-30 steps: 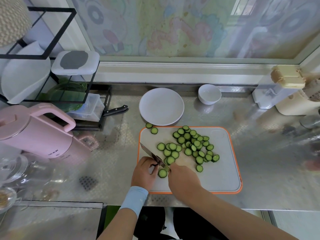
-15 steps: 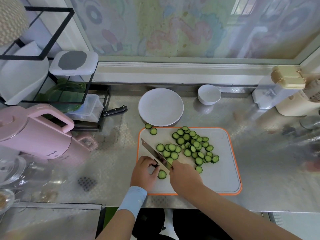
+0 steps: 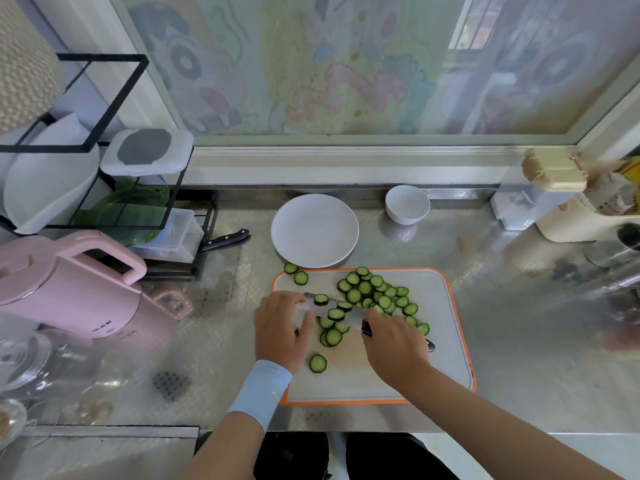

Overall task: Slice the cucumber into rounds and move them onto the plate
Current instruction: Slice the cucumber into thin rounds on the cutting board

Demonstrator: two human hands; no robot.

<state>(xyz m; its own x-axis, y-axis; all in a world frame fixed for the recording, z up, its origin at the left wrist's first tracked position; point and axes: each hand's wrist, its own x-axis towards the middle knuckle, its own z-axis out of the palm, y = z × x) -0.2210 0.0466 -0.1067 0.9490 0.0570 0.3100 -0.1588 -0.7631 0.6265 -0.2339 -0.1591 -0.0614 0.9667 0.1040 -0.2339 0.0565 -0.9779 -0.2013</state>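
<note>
Presently we log one white cutting board (image 3: 433, 368) with an orange rim, set at the front edge of the steel counter (image 3: 536, 358).

On the board we count a heap of cucumber rounds (image 3: 372, 292) toward the far middle, one stray round (image 3: 318, 363) near the front, and two more at the far left corner, one just off the rim on the counter.

The knife (image 3: 354, 316) lies slanted across the board's left half with its blade nearly flat, and several rounds rest on it.

- Right hand (image 3: 394, 341): fingers curled round the knife handle.
- Left hand (image 3: 280, 327): fingers fairly straight, laid on the tip end of the blade, with a pale blue wristband (image 3: 259, 389) at the wrist.
- White plate (image 3: 314, 230): just beyond the board's far left corner. Every round we see is on the board, the blade or the counter.
- White bowl (image 3: 407, 204): right of the plate, near the wall.
- Pink kettle (image 3: 69, 289): well to the left.
- Black-handled knife (image 3: 225, 239): at the foot of a black wire rack (image 3: 104, 98).
</note>
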